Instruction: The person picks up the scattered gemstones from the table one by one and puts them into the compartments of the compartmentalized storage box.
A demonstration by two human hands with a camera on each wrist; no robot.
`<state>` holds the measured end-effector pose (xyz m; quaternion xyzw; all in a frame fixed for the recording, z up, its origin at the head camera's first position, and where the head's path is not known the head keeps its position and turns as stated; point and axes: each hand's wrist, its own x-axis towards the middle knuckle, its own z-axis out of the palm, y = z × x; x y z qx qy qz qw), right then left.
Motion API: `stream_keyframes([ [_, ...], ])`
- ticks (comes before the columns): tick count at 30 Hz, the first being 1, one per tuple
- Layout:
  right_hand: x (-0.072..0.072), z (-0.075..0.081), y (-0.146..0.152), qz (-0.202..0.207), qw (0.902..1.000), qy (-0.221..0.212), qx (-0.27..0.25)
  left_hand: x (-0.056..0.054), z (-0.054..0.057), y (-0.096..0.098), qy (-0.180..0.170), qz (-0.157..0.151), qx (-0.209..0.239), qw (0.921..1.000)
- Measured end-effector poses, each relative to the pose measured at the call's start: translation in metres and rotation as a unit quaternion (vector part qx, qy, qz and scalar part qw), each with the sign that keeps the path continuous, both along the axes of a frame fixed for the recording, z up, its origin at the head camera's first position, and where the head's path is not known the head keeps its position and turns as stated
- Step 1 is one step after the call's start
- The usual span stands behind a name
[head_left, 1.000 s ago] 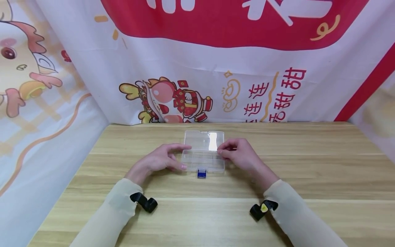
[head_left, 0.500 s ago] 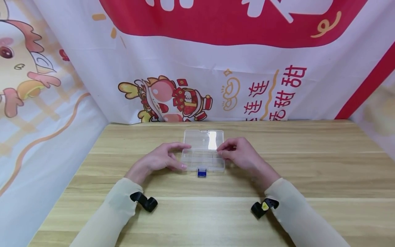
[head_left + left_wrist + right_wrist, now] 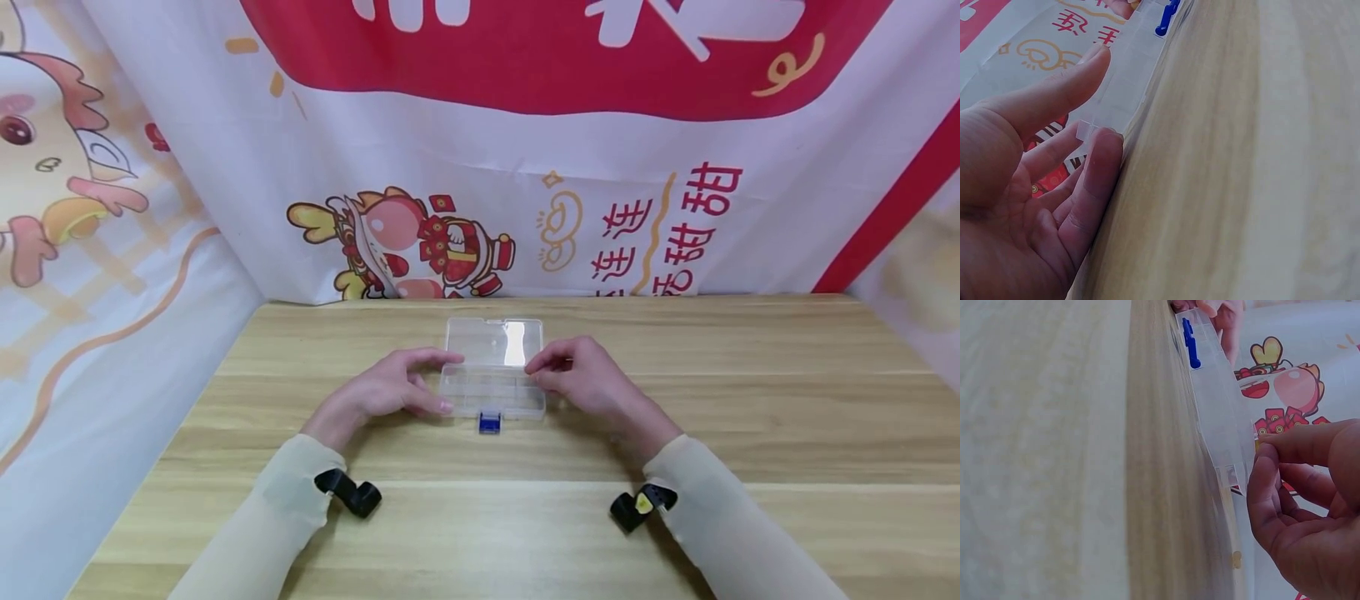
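A clear plastic compartment box (image 3: 491, 402) lies near the table's back edge, its lid (image 3: 476, 340) folded back behind it. A blue latch (image 3: 490, 422) hangs at its front. My left hand (image 3: 397, 382) spans the box's left end. In the left wrist view the thumb stretches over the box and loosely bent fingers (image 3: 1102, 156) touch its corner. My right hand (image 3: 585, 373) is at the right end by the hinge. Thumb and index finger pinch together at what looks like a thin clear plastic piece (image 3: 1256, 432), mostly hidden by the fingertips.
The wood-grain table (image 3: 480, 533) extends on both sides of the box. Behind it hangs a printed white and red cloth (image 3: 480, 150), with another cloth (image 3: 127, 367) along the left side. A small black camera sits on each sleeved wrist.
The right fingertips have shifted very slightly left at the box's rear right. The left hand, box and lid stay put; the whole view sways a little.
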<state>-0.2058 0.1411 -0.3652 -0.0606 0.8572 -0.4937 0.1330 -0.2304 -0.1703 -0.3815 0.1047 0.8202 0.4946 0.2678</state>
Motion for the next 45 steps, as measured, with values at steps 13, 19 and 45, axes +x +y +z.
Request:
stream_keyframes([
  [13, 0.0058, -0.0045, -0.0061, 0.02, 0.9984, 0.032, 0.042, 0.0067, -0.005, -0.0044, -0.002, 0.008, -0.004, 1.0],
  [19, 0.0074, -0.0048, -0.0033, 0.014, 0.9981, 0.033, 0.051, 0.0035, -0.0069, -0.0006, 0.008, -0.003, -0.004, 1.0],
  [45, 0.0041, -0.0001, -0.0048, 0.012, 0.9978, 0.021, 0.062, 0.0032, 0.0015, -0.001, 0.011, -0.001, -0.002, 0.9999],
])
